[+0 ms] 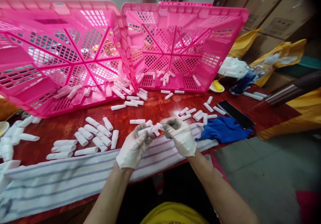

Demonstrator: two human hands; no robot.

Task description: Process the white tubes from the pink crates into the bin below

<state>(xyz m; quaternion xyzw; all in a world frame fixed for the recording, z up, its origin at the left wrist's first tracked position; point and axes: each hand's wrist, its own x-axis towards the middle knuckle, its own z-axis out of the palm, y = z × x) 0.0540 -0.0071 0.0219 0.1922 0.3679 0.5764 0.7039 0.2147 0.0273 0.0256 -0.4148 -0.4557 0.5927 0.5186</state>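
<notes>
My left hand [134, 146], in a white glove with grey-smudged fingertips, is closed around a small white plastic tube [145, 130]. My right hand [180, 134], gloved alike, pinches at the tube's right end; whether it grips the tube itself or a separate small white piece is too small to tell. Both hands are above the striped towel [100, 170] along the table's near edge. Left of them, several similar white tubes [96, 133] lie on the red table. More loose tubes [198, 114] lie beyond my right hand.
Two pink plastic baskets [173, 54] lie tipped with openings towards me, tubes inside and spilling out. At right are a blue cloth [223, 130], a phone [235, 114], a dish with a yellow block [217, 86] and a bottle of blue liquid [247, 80]. Cardboard boxes [283, 19] are stacked behind.
</notes>
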